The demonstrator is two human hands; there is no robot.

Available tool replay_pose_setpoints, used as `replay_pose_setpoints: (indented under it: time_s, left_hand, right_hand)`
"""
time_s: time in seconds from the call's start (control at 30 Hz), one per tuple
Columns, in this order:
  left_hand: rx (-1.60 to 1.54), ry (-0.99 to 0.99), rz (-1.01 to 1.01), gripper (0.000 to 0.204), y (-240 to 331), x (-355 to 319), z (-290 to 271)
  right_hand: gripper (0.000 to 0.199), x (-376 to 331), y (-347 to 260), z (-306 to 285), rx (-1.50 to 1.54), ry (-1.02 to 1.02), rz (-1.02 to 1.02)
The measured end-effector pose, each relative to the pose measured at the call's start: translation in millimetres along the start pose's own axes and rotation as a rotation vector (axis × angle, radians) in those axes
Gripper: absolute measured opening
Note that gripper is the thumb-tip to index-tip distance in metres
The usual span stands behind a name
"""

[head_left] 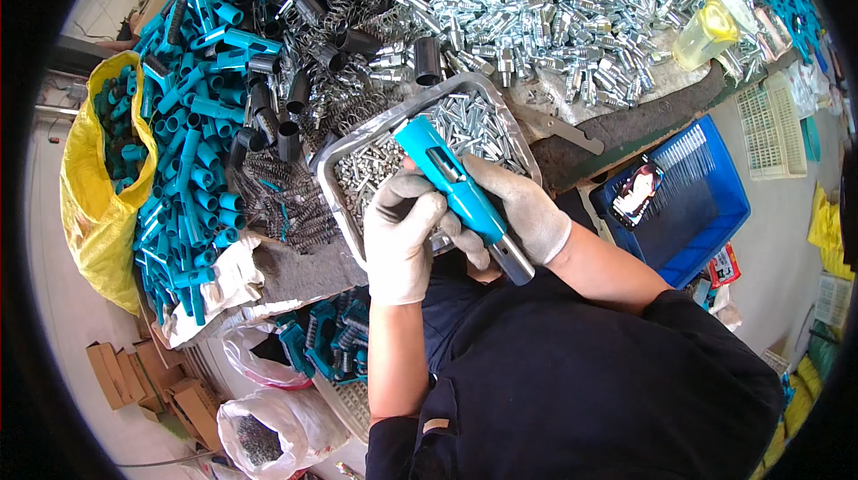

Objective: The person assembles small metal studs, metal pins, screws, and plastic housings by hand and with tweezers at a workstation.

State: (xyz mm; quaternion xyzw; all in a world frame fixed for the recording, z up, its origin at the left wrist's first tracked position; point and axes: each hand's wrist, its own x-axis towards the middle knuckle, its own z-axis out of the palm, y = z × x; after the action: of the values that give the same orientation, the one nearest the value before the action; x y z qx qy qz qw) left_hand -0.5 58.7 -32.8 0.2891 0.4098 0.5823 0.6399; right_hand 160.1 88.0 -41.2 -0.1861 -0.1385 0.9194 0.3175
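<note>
A teal tubular tool body (460, 189) with a slot in its side slants across the middle of the view. Out of its lower end sticks a dark metal sleeve (511, 261). My left hand (400, 234), in a white glove, has its fingers bent against the near side of the body. My right hand (525, 212), gloved too, wraps the other side with its fingers partly hidden underneath. Below both hands lies a metal tray (335, 154) of small pins (474, 127) and short rivet-like pieces (368, 167).
Teal housings (201, 113) heap at the left beside a yellow sack (94, 212). Springs (286, 203), black sleeves (427, 60) and shiny metal fittings (572, 33) cover the far bench. At right, a blue bin (728, 185) carries a phone (636, 194); a yellowish cup (702, 37) stands beyond.
</note>
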Motion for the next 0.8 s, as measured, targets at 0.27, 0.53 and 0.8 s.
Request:
replay_pose_setpoints:
  time_s: [0.27, 0.53, 0.8]
  left_hand:
    - [-0.204, -0.203, -0.169, 0.031, 13.5, 6.2, 7.3]
    - [-0.039, -0.060, -0.147, 0.031, 16.1, 0.4, 13.4]
    - [0.791, -0.065, 0.134, 0.021, 8.0, -23.7, 25.3]
  right_hand:
    - [0.054, -9.5, 8.1, 5.8, 0.050, -0.052, 0.028]
    - [0.059, -11.3, 12.5, 11.2, 0.013, -0.031, -0.016]
    - [0.041, -9.0, -10.2, 6.2, -0.331, 0.104, -0.351]
